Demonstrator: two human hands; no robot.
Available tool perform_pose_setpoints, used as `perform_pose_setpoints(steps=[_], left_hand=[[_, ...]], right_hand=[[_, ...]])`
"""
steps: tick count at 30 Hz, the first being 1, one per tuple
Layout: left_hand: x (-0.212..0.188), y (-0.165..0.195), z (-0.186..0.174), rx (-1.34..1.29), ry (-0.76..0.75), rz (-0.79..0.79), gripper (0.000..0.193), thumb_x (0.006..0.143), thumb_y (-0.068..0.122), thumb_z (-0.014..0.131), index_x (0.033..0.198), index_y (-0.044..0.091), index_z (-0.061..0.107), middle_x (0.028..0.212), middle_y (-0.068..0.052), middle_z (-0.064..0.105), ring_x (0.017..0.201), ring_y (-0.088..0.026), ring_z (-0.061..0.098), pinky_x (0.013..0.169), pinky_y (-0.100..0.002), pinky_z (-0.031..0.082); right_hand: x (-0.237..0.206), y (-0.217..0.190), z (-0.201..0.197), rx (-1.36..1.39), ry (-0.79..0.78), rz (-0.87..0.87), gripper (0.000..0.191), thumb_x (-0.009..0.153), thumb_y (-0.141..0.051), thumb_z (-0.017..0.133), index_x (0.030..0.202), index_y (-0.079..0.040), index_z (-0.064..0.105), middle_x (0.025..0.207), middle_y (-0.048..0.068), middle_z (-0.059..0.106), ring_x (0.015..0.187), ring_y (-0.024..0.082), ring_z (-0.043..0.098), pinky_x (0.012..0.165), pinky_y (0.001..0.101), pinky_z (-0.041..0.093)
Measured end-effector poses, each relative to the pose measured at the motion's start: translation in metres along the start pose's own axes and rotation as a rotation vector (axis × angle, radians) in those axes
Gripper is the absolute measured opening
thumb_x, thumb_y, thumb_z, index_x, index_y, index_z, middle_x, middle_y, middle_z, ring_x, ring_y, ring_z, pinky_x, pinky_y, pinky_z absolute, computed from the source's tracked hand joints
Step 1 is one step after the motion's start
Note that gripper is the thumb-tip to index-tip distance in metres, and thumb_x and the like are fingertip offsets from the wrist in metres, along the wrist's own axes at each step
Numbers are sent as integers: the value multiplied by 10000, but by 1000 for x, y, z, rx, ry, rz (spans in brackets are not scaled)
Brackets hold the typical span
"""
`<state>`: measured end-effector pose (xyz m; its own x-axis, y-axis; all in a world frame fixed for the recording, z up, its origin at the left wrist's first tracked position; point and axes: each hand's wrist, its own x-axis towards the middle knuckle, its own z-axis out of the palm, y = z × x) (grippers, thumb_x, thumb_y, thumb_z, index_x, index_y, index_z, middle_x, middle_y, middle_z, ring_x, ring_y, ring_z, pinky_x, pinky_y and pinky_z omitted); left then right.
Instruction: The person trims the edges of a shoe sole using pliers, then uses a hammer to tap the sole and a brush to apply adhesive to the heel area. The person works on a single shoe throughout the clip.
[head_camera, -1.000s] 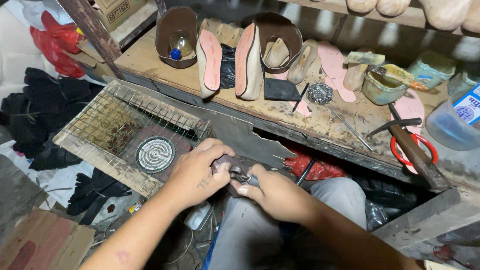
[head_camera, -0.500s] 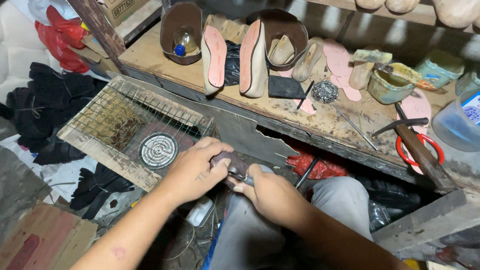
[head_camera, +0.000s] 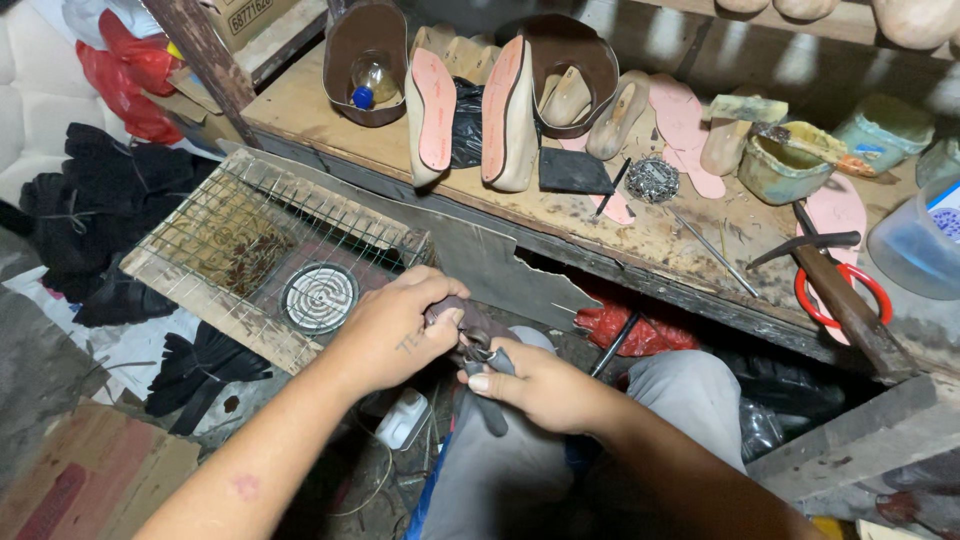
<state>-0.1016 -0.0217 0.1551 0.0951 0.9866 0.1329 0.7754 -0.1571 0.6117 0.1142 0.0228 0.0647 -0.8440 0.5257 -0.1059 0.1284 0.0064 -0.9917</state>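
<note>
While both hands meet over the lap, below the desk's front edge, the scene reads left to right as follows.

Wire rack: a wooden-framed wire rack (head_camera: 250, 240) leans off the desk's left front corner, with a round coil heater (head_camera: 319, 297) under its mesh, just beside the left hand.

Left hand: the left hand (head_camera: 395, 330) is curled shut over a dark, brownish leather piece (head_camera: 462, 318), thumb and fingertips pinching its upper edge; the knuckles point toward the desk.

Leather piece: it sits between the two hands, touching both, its long axis running roughly from the left hand down and right toward the right hand. Most of it is hidden by fingers, so its full shape cannot be told.

Tool: a small dark-handled tool (head_camera: 487, 390), possibly pliers or nippers, meets the leather at a metal tip right where the thumbs converge; its handle drops toward the lap.

Right hand: the right hand (head_camera: 540, 385) is closed around the tool's handle, thumb pressed on top, no gap showing between fingers and grip.

Nearer hand: both touch the work; the left carries the leather, the right only reaches it through the tool.

Desk: on the worn wooden desk (head_camera: 330, 120), well apart from the hands, stand pink-soled shoe lasts (head_camera: 510, 110), a greenish glue pot (head_camera: 785, 165) and red-handled scissors (head_camera: 845, 295) near the right front edge.
</note>
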Motion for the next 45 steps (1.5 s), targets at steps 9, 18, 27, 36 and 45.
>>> perform_pose_setpoints(steps=[9,18,27,36,45], left_hand=[[-4,6,3,29,17,63,309,883,282,624,1149,146,704,1129,-96,669,1002,-358,678,849,-447,541],[0,8,-1,133,-105,-88,343,892,318,605,1171,125,655,1207,-127,616,1061,-384,644,918,-479,499],[-5,4,-6,120,-158,-18,365,851,289,615,1170,110,618,1232,-131,590,1060,-384,646,891,-480,509],[4,1,-3,178,-141,-165,374,886,370,630,1173,130,605,1228,-156,579,1081,-408,629,926,-492,493],[-1,-16,-12,177,-196,-122,457,835,337,654,1217,106,554,1223,-167,554,1094,-412,623,901,-488,504]], right_hand=[[-20,-30,6,-506,189,174,352,958,-356,630,1137,-59,573,861,177,714,816,326,698,770,444,543],[-15,-5,25,-771,303,-428,421,889,-274,694,1200,-2,613,1212,238,703,1050,425,641,874,472,486],[-5,2,8,208,-67,45,262,1016,-266,624,1127,-31,601,985,44,683,901,160,630,825,365,517],[-7,-2,30,-555,176,-30,377,961,-340,627,1175,-42,542,1094,263,684,1070,440,635,888,503,485],[-18,13,21,-502,98,58,409,952,-359,641,1233,-74,558,1071,238,687,1031,398,671,881,462,514]])
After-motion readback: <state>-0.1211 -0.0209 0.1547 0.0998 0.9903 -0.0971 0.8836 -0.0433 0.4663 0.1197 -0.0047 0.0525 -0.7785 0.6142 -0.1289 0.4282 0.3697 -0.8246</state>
